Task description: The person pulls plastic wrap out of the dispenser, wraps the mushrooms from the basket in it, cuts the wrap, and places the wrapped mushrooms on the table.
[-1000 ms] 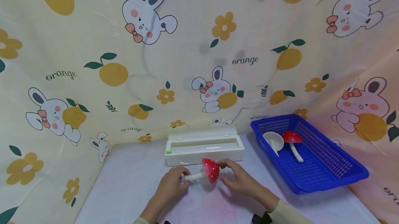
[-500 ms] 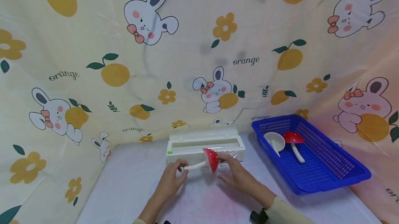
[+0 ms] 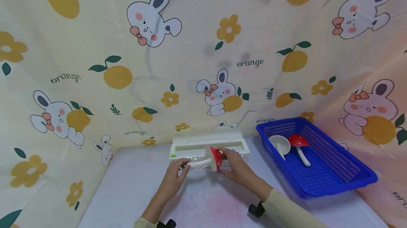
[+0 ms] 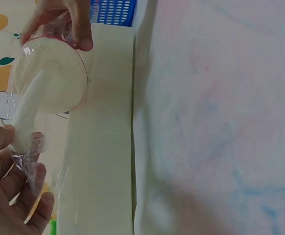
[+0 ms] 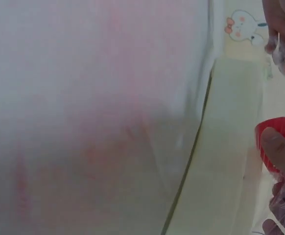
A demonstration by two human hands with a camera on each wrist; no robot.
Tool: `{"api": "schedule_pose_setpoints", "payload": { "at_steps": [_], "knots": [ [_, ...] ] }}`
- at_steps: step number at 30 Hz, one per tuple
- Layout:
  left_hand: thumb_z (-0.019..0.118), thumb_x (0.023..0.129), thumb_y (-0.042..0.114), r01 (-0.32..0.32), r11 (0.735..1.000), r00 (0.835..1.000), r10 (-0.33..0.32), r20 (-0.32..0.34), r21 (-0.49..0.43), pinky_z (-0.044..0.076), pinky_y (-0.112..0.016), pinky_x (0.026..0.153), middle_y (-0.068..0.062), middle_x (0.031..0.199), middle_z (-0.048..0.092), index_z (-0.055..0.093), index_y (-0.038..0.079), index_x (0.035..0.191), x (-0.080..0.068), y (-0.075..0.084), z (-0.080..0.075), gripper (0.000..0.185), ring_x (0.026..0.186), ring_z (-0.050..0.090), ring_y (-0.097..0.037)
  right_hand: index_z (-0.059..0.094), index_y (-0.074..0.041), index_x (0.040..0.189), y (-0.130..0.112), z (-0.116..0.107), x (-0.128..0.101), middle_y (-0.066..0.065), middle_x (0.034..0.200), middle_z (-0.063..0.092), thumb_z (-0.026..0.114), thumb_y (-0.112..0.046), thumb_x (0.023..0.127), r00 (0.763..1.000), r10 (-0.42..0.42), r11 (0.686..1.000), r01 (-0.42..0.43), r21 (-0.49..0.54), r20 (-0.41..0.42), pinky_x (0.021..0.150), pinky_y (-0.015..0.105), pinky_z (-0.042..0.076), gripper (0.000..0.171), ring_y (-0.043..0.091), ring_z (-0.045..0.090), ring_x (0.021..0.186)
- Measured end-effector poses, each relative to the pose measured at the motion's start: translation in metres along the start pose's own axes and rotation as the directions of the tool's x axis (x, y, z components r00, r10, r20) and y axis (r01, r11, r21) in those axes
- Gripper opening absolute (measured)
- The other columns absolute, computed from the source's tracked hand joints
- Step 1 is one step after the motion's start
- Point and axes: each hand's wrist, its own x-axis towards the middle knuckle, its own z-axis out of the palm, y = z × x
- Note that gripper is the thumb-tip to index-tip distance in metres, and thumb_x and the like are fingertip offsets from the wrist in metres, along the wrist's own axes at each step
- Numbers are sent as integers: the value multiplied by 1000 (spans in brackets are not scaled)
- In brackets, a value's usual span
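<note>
A toy mushroom with a red cap (image 3: 216, 158) and a white stem (image 3: 198, 164) is held just in front of a white cling-film dispenser box (image 3: 208, 144). My left hand (image 3: 179, 170) pinches the stem end, and clear film (image 4: 35, 164) is bunched there. My right hand (image 3: 227, 158) grips the cap edge with thumb and fingers. The left wrist view shows the cap's pale underside (image 4: 52, 78) with right-hand fingers (image 4: 73, 22) on its rim. In the right wrist view the red cap (image 5: 278, 134) sits behind my thumb (image 5: 280, 152).
A blue mesh basket (image 3: 337, 171) stands at the right and holds a white mushroom (image 3: 279, 144) and a red mushroom (image 3: 299, 142). Cartoon-print cloth hangs behind and beside the pale table (image 3: 127, 185). The dispenser box (image 4: 101, 147) lies along the table's back edge.
Both hands have carried the mushroom away from me, up to the dispenser box. The cap has turned more edge-on.
</note>
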Motion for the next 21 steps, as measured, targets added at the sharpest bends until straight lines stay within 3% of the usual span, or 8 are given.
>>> {"api": "schedule_pose_setpoints", "payload": {
  "at_steps": [6,10,13,16,21],
  "knots": [
    [63,110,17,63,997,998,-62,14,-33,49,-32,84,4,105,73,67,10,127,8,2,-1,19,97,62,-16,51,-14,151,5,-2,12,9,148,54,103,-11,71,999,-20,1000,20,-12,-41,105,45,57,95,30,54,135],
    [61,111,16,71,996,997,-71,10,-50,47,-34,83,-3,102,77,62,13,132,13,5,-3,21,94,63,-15,44,-13,159,8,-5,18,10,162,47,100,-9,75,1000,-18,997,18,73,3,111,48,51,101,34,48,149],
    [61,111,17,82,996,997,-81,20,-46,46,-33,83,-5,101,77,65,17,129,16,6,-4,19,93,61,-15,38,-16,162,11,-6,20,7,162,49,98,-8,79,999,-9,989,1,149,48,113,49,49,103,31,50,149],
    [68,107,20,91,995,995,-89,40,-36,48,-35,85,-1,103,73,67,18,127,18,7,-5,20,96,60,-15,39,-19,162,13,-6,22,4,159,52,96,-9,81,997,4,980,-19,200,74,113,48,49,100,28,54,145],
    [86,93,16,37,997,998,-40,51,66,49,-42,92,4,109,68,65,16,132,19,8,-9,45,101,61,-17,43,-16,159,16,-9,27,1,156,54,97,-10,81,998,-34,963,18,270,57,110,44,53,95,24,59,138]
  ]
}}
